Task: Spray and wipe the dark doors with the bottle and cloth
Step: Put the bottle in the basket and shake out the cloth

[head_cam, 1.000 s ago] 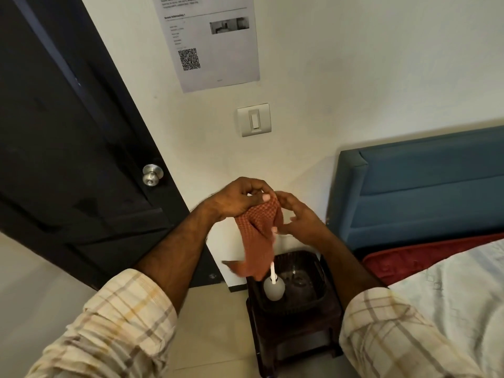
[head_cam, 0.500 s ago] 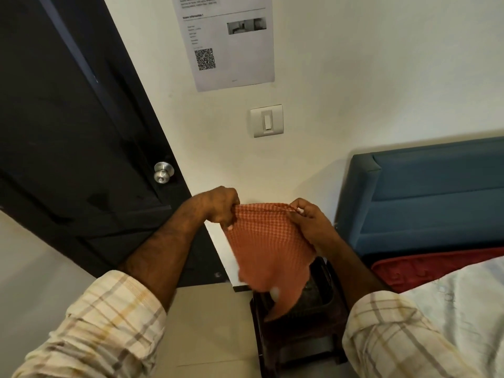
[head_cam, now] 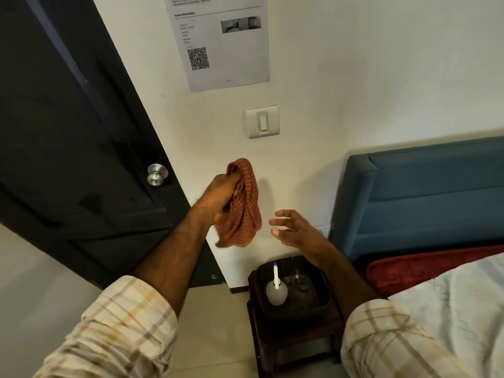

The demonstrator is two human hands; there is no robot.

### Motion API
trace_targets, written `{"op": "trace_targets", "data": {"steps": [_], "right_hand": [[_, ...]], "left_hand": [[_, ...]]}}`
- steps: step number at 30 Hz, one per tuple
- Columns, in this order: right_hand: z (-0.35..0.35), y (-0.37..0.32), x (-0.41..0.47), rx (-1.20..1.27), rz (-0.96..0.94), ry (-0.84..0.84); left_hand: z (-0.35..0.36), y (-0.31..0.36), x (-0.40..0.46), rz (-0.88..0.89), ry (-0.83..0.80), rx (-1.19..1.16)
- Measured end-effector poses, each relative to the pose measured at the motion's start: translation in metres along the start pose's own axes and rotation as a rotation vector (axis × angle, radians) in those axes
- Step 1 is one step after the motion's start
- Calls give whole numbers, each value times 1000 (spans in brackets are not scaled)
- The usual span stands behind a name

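Note:
My left hand (head_cam: 218, 199) grips a bunched orange checked cloth (head_cam: 244, 214), which hangs in front of the white wall. My right hand (head_cam: 296, 229) hovers just right of the cloth, fingers spread, holding nothing. The dark door (head_cam: 68, 132) with a silver knob (head_cam: 156, 173) fills the left side. A white spray bottle (head_cam: 276, 289) stands in a dark tub (head_cam: 316, 304) on a brown stool below my hands.
A blue headboard (head_cam: 436, 192), a red pillow (head_cam: 425, 266) and white bedding (head_cam: 458, 312) lie at the right. A light switch (head_cam: 262, 121) and a printed notice (head_cam: 221, 39) are on the wall. The brown stool (head_cam: 294, 347) stands on the tiled floor beside the bed.
Both hands had stretched the cloth wide. Now my right hand has let go and my left hand has gathered the cloth into a bunch and raised it. The bottle shows again.

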State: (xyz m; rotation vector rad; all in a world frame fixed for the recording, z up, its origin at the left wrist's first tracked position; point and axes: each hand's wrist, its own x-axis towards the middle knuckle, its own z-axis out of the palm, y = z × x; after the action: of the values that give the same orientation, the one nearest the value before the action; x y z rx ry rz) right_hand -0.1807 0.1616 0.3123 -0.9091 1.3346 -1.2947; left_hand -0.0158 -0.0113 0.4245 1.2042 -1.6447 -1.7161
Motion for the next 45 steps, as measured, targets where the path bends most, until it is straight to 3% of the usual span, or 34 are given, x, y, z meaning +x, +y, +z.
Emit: {"op": "trace_targets", "data": {"steps": [4, 6, 10, 13, 15, 18, 22, 25, 32, 39, 41, 45], "right_hand": [[38, 6, 3, -104, 23, -145], [56, 8, 8, -9, -27, -136], [67, 2, 19, 257, -22, 66], [54, -4, 26, 439, -42, 126], [47, -8, 29, 443, -76, 184], [43, -17, 33, 352, -62, 313], [35, -25, 32, 254, 18, 451], [28, -24, 33, 189, 42, 462], [5, -22, 40, 243, 206, 454], [-31, -20, 40, 175, 221, 561], [-38, -18, 41, 172, 209, 567], [-36, -21, 51, 201, 227, 451]], "left_hand": [[22, 17, -1, -32, -43, 49], [27, 21, -3, -67, -85, -29], [15, 14, 0, -145, -101, -67], [-5, -14, 2, -263, -148, -2], [-12, -41, 5, -309, -268, 22], [-8, -74, 6, -324, -435, -151], [-4, -98, 10, -222, -378, -320], [-1, -100, 14, -160, -353, -238], [-8, -97, 30, -212, -202, -348], [-29, -95, 42, -161, 141, -604], [-39, -94, 42, -195, 131, -581], [-41, -92, 39, -379, -44, -449]]}}
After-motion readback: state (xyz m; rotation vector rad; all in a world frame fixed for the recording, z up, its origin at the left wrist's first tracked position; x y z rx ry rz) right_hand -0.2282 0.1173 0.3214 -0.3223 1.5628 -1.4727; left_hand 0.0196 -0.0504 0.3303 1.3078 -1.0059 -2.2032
